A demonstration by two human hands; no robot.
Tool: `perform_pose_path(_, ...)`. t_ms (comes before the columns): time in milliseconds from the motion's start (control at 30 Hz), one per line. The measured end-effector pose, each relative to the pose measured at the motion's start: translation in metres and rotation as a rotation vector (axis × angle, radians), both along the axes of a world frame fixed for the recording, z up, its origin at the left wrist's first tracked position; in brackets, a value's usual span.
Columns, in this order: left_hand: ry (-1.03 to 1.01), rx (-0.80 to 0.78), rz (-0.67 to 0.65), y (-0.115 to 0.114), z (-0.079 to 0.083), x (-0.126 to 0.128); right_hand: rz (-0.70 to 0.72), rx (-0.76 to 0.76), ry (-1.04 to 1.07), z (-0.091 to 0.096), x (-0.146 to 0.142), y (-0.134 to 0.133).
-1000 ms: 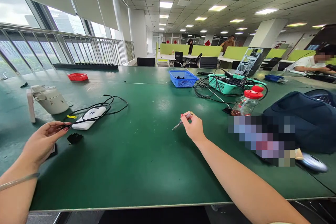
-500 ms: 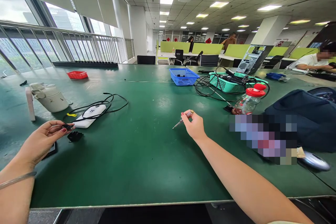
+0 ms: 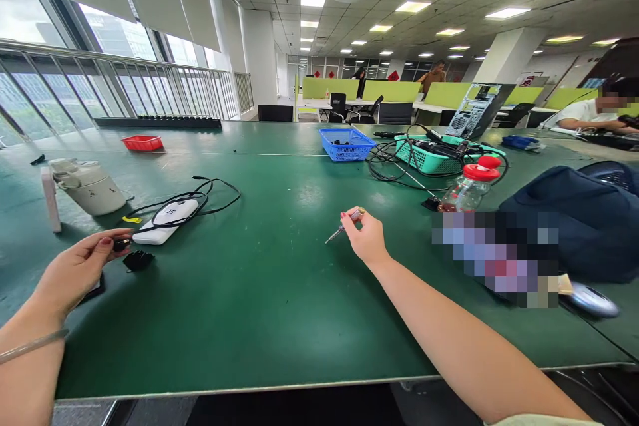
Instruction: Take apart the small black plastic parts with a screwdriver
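Observation:
My right hand (image 3: 368, 240) grips a small screwdriver (image 3: 342, 226), its metal tip slanting down and left just above the green table (image 3: 279, 279). At the left, my left hand (image 3: 80, 269) pinches a small black part (image 3: 121, 243) between thumb and fingertips, low over the table. Another small black piece (image 3: 138, 259) lies right beside that hand. A white power bank (image 3: 166, 219) with a looped black cable (image 3: 210, 194) rests just beyond it. A dark flat object is partly hidden under my left palm.
A cream kettle (image 3: 90, 186) stands far left. A red tray (image 3: 142, 142), a blue basket (image 3: 347, 144) and a teal basket (image 3: 433, 156) with tangled cables sit at the back. A red-capped bottle (image 3: 468, 190) and a dark bag (image 3: 579, 219) lie right. A person sits far right.
My left hand has drawn the black part a little down and left, closing its fingers on it. The right hand with the screwdriver has barely moved.

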State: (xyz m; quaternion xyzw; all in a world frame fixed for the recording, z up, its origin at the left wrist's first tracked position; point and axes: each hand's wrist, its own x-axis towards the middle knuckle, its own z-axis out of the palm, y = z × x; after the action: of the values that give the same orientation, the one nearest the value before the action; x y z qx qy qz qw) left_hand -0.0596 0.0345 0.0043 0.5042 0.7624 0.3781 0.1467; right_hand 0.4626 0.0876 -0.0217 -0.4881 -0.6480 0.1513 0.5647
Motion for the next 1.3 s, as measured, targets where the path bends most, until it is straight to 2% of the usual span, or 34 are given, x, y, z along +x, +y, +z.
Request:
perform_pose_path(167,0.368,-0.114,0.131,-0.001,0.006,0.005,0.006,-0.011,-0.005,-0.001,0.0,0.0)
perform_pose_path(367,0.629,-0.066,-0.031,0.0,0.001,0.005,0.005,-0.007,-0.005,-0.001,0.0,0.001)
perform_pose_path(533,0.694,-0.17,-0.039,0.005,0.0,0.005,-0.003,-0.012,-0.016,-0.001,0.0,0.0)
perform_pose_path(767,0.746,-0.161,-0.03,0.007,-0.004,0.002,-0.005,-0.005,-0.024,-0.001,0.0,0.0)
perform_pose_path(1000,0.761,-0.228,0.021,0.006,-0.002,0.01,0.0,-0.02,-0.024,-0.001,0.0,0.0)
perform_pose_path(1300,0.778,-0.179,0.028,0.005,-0.002,0.015,0.001,-0.009,-0.018,-0.001,-0.001,0.0)
